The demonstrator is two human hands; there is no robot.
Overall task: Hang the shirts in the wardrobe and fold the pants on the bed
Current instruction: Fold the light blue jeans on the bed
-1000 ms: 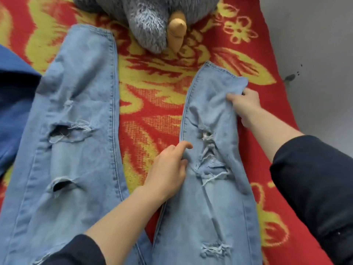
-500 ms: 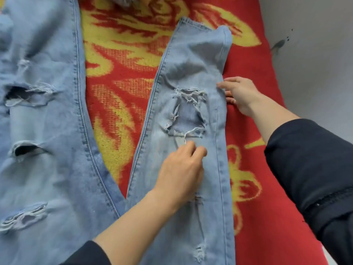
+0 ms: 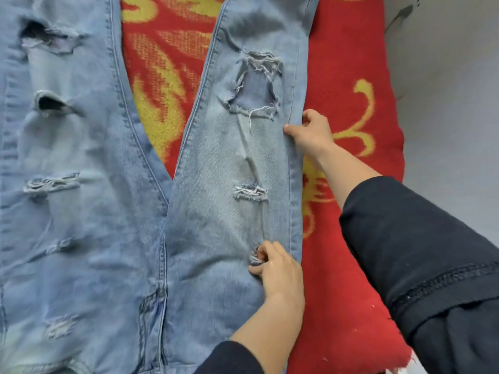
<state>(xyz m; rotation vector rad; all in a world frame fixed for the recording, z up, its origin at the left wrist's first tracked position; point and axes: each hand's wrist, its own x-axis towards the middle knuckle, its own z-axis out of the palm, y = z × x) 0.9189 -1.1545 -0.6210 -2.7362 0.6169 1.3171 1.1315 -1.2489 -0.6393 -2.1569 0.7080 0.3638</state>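
Note:
Light blue ripped jeans [image 3: 210, 171] lie spread flat on the bed, legs apart in a V, waist toward me. My right hand [image 3: 310, 130] grips the outer seam of the right leg just below the big knee rip, thumb on top of the denim. My left hand [image 3: 278, 271] lies lower on the same leg, near its outer seam, with fingers curled into the denim at a small frayed rip. Dark sleeves cover both forearms.
A red blanket with yellow flower patterns [image 3: 351, 76] covers the bed under the jeans. The bed's right edge runs along a grey wall [image 3: 453, 90]. The blanket's frayed corner [image 3: 402, 357] shows at the lower right.
Both hands have slid down the right leg toward the waist, the left from below the knee rip to the thigh rip. The view moved down; the plush toy is out of sight.

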